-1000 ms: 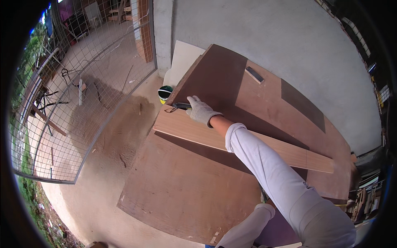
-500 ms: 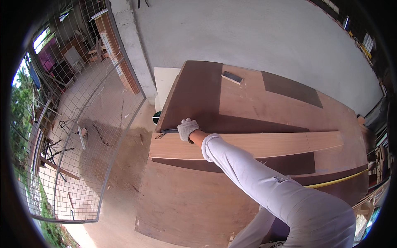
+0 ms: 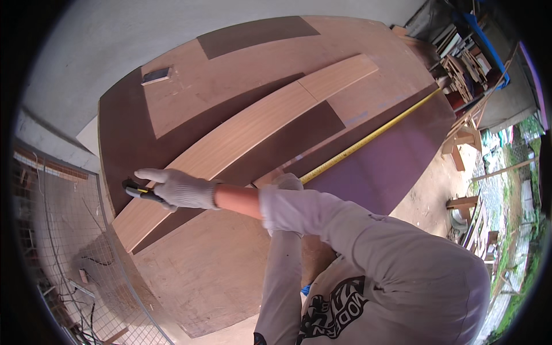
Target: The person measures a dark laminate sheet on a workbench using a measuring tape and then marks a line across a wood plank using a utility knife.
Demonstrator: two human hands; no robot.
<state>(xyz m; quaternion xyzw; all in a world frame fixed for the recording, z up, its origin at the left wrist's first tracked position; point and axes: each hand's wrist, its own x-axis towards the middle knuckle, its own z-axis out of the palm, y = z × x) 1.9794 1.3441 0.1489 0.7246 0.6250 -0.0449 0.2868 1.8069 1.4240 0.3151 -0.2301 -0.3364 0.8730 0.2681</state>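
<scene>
Shifted since the earlier frame: right hand (image 3: 187, 188), now brought across plank (image 3: 241, 132); black-and-yellow tool (image 3: 144, 194) gripped in fingers (image 3: 152, 174). Plank: laid flat on counter (image 3: 172, 282). Left hand (image 3: 287, 183): beside tape (image 3: 371, 138); grip hidden, cannot be told. Advised: plank steadied, tool held firmly, crossed reach avoided.

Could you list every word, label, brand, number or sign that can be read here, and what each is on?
Shirt: bold dark lettering on the front, some readable, but I don't copy out printed words.
Yellow tape: any markings are too small to read.
Worktop: pale bluish marks between plank and tape, too faint to read.
Tool in the right hand: no readable text.
</scene>
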